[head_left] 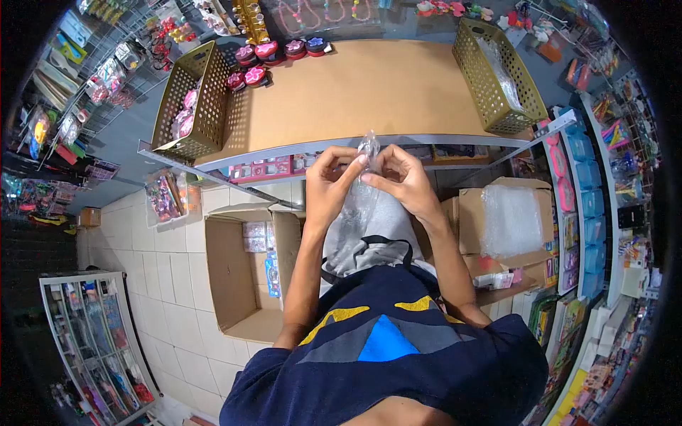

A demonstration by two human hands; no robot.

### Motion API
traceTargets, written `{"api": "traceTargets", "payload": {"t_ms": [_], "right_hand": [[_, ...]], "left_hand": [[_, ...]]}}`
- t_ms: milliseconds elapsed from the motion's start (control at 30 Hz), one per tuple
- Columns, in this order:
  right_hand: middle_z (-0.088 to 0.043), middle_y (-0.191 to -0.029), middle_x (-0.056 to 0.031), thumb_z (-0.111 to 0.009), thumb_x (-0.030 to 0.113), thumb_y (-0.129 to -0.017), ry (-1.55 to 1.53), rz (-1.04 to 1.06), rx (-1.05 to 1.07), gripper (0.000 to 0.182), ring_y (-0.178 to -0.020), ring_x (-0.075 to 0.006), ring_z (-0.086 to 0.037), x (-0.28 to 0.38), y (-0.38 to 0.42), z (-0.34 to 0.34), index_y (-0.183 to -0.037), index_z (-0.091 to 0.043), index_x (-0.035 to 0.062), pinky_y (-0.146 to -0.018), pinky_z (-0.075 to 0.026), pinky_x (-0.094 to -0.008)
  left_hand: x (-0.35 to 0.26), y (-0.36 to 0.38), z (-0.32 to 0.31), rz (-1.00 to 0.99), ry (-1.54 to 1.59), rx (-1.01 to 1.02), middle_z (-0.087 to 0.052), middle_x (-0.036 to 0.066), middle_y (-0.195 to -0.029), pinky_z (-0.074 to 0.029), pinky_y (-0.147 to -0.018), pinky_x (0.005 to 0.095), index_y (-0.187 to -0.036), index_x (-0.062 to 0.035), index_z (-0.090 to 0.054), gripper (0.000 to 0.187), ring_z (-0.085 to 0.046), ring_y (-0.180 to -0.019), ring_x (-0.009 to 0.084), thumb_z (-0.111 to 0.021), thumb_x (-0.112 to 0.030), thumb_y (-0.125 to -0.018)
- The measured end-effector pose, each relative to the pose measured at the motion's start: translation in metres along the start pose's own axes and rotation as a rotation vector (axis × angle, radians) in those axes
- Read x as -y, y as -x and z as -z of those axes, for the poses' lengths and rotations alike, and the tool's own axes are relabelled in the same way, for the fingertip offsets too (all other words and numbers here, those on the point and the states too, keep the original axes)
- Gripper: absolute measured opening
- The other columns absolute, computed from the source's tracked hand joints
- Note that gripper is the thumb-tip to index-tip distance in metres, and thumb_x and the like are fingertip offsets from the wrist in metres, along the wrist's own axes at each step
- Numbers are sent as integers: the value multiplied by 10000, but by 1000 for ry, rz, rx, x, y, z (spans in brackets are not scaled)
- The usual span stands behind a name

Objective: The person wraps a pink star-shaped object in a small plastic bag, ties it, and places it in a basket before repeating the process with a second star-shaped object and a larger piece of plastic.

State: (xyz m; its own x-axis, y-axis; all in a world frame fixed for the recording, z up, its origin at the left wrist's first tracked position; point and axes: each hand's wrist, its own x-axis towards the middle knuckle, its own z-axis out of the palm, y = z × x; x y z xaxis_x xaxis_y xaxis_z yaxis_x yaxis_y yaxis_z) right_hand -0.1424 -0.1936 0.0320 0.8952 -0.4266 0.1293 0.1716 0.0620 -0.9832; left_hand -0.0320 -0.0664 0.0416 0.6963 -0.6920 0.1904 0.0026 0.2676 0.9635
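My left hand [331,179] and my right hand [403,179] meet in front of the shelf's front edge, thumbs and fingers pinched. Between them is a clear plastic bag [369,147], crumpled at its top, its lower part [360,206] hanging over my grey trousers. Both hands grip it near the top. Behind them lies the tan shelf board [355,85]. At its back left sits a cluster of round black, red and pink items with flower tops [267,51].
Olive perforated baskets stand at the left [206,106] and right [490,106] of the shelf. On the floor are an open cardboard box [231,284] at left and another box [469,220] with clear plastic packaging [513,221] at right. Racks of hanging goods surround me.
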Motion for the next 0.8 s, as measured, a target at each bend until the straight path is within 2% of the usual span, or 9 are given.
{"api": "traceTargets", "payload": {"t_ms": [100,233,267,367,400,467,567,667,800], "right_hand": [[-615,-844,10,-786,144,-838,9,22,-244,290,-828,-60,-591,16,-2,-10,-1036,-616,17,-759,-490,-216],[-669,-943,-30,-714,84,-891,-53,50,-145,202,-912,-78,-620,6,-4,6,-1047,-634,-17,-830,-502,-236],[-679,-977,-41,-695,41,-895,-38,56,-134,117,-924,-74,-623,6,-4,7,-977,-634,-17,-822,-501,-234],[-667,-930,-27,-719,41,-876,-80,27,-107,126,-892,-75,-620,-3,-5,7,-937,-617,3,-816,-499,-234],[-663,-947,-34,-716,39,-876,-85,23,-100,124,-898,-78,-615,-5,-5,6,-949,-621,7,-828,-491,-237],[-655,-981,-47,-709,34,-875,-97,16,-88,127,-910,-82,-607,-6,-3,6,-973,-630,14,-851,-474,-243],[-623,-887,12,-741,86,-871,-177,71,-177,180,-883,-84,-601,17,-3,-14,-983,-615,22,-821,-486,-232],[-638,-931,6,-718,96,-892,-403,-104,-180,187,-902,-87,-606,27,-4,-13,-1036,-634,13,-831,-483,-235],[-660,-978,-19,-677,101,-923,-181,-137,-34,171,-925,-85,-612,18,-9,-1,-1060,-645,3,-848,-484,-230]], "left_hand": [[7,-2,1,-85,-34,40,-616,58,-991,-499,-779,242,-949,10,-635,78,-591,-916,110,-684,-18,-896],[15,2,5,-60,139,-9,-579,49,-991,-471,-768,241,-857,-12,-604,86,-560,-875,94,-677,-23,-901],[15,2,5,-83,140,-37,-598,56,-1013,-461,-773,246,-856,-18,-582,101,-554,-856,87,-661,-34,-917],[6,8,2,27,225,-48,-614,70,-1055,-466,-774,246,-894,-19,-579,82,-565,-870,93,-651,-41,-927],[6,8,2,18,221,-26,-639,72,-1039,-470,-780,246,-971,-9,-591,85,-582,-877,96,-650,-59,-935],[1,6,3,52,125,-18,-653,63,-1000,-473,-785,248,-1007,2,-614,112,-591,-878,94,-655,-73,-935],[-1,3,3,58,18,-19,-675,44,-945,-473,-784,249,-1057,13,-654,166,-598,-863,86,-658,-103,-939],[0,1,1,65,48,-2,-670,36,-942,-468,-781,242,-1043,8,-661,152,-583,-841,83,-648,-108,-945],[15,1,-1,53,11,-40,-638,18,-919,-460,-778,235,-1016,-7,-648,120,-556,-826,82,-637,-108,-953]]}}
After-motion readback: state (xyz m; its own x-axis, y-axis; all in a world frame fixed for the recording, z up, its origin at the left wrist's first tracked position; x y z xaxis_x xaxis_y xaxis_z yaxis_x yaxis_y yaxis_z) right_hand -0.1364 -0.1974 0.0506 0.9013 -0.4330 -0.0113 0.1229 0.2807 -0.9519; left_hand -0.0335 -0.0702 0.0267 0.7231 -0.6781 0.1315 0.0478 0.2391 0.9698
